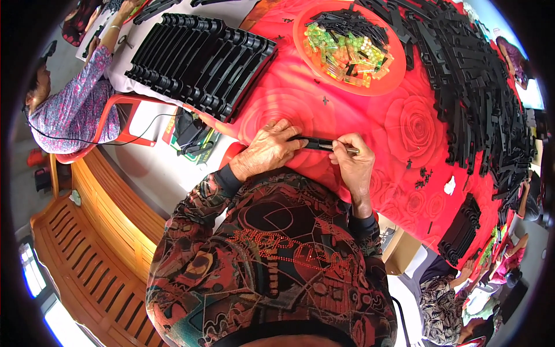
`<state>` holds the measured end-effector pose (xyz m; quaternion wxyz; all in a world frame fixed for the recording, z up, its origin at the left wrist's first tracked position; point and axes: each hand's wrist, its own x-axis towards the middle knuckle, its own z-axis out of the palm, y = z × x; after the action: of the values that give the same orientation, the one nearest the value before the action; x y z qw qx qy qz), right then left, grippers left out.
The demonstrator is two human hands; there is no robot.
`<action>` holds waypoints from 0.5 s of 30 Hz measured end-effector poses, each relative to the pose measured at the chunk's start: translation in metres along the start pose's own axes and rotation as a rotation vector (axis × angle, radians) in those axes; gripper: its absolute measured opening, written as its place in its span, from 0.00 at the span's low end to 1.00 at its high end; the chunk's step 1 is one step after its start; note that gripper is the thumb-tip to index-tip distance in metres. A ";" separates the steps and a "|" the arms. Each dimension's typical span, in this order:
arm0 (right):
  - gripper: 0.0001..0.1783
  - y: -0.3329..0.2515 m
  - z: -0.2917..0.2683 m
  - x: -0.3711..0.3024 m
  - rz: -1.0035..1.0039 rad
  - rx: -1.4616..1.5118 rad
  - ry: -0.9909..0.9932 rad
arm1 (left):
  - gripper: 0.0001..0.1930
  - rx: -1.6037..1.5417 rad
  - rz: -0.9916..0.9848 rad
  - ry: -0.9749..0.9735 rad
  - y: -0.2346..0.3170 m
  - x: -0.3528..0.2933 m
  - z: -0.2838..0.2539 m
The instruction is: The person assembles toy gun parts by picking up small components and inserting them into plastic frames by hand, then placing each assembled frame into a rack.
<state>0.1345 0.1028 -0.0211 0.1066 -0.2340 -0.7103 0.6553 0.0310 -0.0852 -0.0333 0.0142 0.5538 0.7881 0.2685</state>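
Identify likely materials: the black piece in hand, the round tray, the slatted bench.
Black piece: probably molded plastic; dark, even colour with a slight sheen.
Round tray: likely plastic; uniform orange-red, smooth rim.
Slatted bench: looks like varnished wood; warm orange-brown tone, glossy highlights, though a wood-look finish can't be ruled out.

Black strip (pixel 317 142) partly hidden by the left grip (pixel 269 148)

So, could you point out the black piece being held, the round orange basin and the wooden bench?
Black piece (pixel 315 143): head view, middle of its visible length.
Round orange basin (pixel 399 61): head view, right rim.
Wooden bench (pixel 108 201): head view, plain wood beside the slots.
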 end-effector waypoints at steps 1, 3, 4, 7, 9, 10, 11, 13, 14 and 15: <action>0.04 -0.001 0.000 0.001 0.001 0.000 0.004 | 0.16 -0.002 0.003 -0.002 0.000 0.000 0.000; 0.05 -0.003 -0.001 0.003 0.028 0.018 -0.045 | 0.16 -0.031 0.003 -0.001 -0.001 0.001 0.000; 0.05 -0.004 -0.001 0.004 0.029 0.017 -0.045 | 0.16 -0.033 0.003 -0.001 -0.002 0.001 -0.001; 0.06 -0.005 -0.001 0.006 0.034 0.008 -0.095 | 0.16 -0.046 0.005 0.001 -0.003 0.000 -0.001; 0.07 -0.002 -0.001 0.007 0.026 0.042 -0.116 | 0.16 -0.033 0.010 -0.014 -0.003 0.000 -0.001; 0.07 -0.003 -0.001 0.008 0.025 0.041 -0.118 | 0.16 -0.033 0.009 -0.013 -0.003 0.000 0.000; 0.07 -0.005 -0.001 0.009 0.031 0.015 -0.130 | 0.16 -0.032 0.018 -0.008 -0.003 0.001 0.000; 0.07 -0.006 -0.001 0.010 0.034 -0.012 -0.144 | 0.16 -0.030 0.025 -0.002 -0.003 0.001 0.000; 0.07 -0.006 -0.001 0.011 0.030 -0.023 -0.145 | 0.16 -0.034 0.022 -0.006 -0.003 0.001 -0.001; 0.07 -0.006 -0.001 0.011 0.026 -0.033 -0.146 | 0.16 -0.036 0.020 -0.010 -0.003 0.001 -0.001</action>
<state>0.1243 0.1084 -0.0167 0.0422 -0.1966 -0.7239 0.6600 0.0275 -0.0853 -0.0331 0.0256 0.5625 0.7775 0.2801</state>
